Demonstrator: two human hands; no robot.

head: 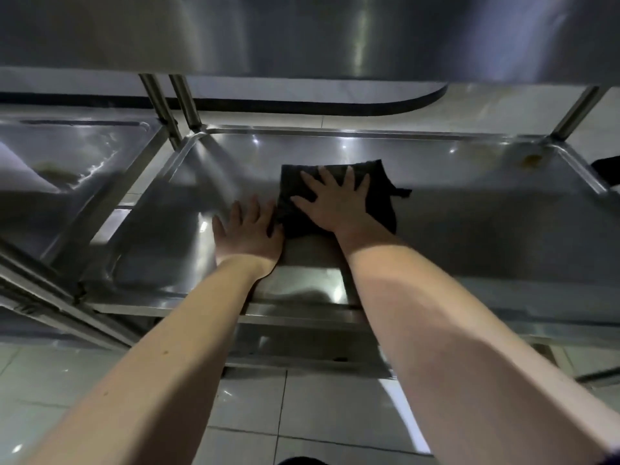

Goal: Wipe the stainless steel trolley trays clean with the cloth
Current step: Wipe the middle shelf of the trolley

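**Cloth (379,182) being pressed flat under the right hand (335,204)**

Working inside the trolley's lower stainless steel tray (469,236), beneath the upper shelf (302,35): judging it rigid and slick. Judging the dark folded cloth, lying near the tray's middle, as soft, light and limp, prone to bunching; better driven by a flat palm than pinched at a corner. Pressing down on it with fingers splayed wide. Resting the left hand (248,231) flat on bare steel just beside the cloth's left edge, fingers straight and spread. Not yet reaching the brownish stain (531,159) in the far right corner.
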